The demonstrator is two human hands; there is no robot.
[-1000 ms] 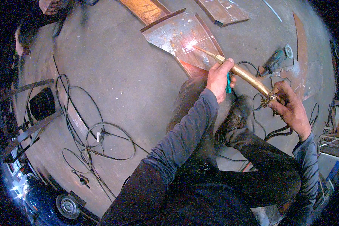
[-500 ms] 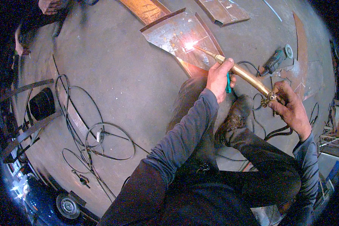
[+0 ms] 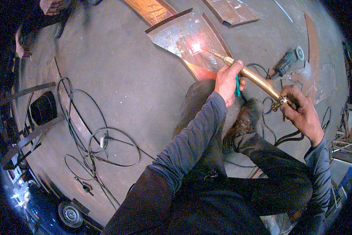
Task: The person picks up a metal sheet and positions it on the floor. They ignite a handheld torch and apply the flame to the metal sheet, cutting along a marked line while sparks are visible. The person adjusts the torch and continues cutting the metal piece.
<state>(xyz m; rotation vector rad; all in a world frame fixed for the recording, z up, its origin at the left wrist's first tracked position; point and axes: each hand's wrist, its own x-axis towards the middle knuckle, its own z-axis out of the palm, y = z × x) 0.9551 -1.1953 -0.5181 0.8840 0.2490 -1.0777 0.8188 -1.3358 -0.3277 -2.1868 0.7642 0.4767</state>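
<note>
Both hands steady a brass cutting torch (image 3: 258, 80): the left hand (image 3: 227, 81) has its grip closed round the front of the tube to guide it, the right hand (image 3: 301, 113) clasps the valve end. Its flame tip sparks on the steel plate (image 3: 184, 37) at twelve o'clock; an angle grinder (image 3: 286, 62) lies at two o'clock.

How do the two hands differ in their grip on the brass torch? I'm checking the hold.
The left hand wraps the brass torch nearer its tip, close to the bright spark; the right hand holds the rear end by the valves and hose. The left hand is cleaner, the right darker with grime. Both are bare.
</note>
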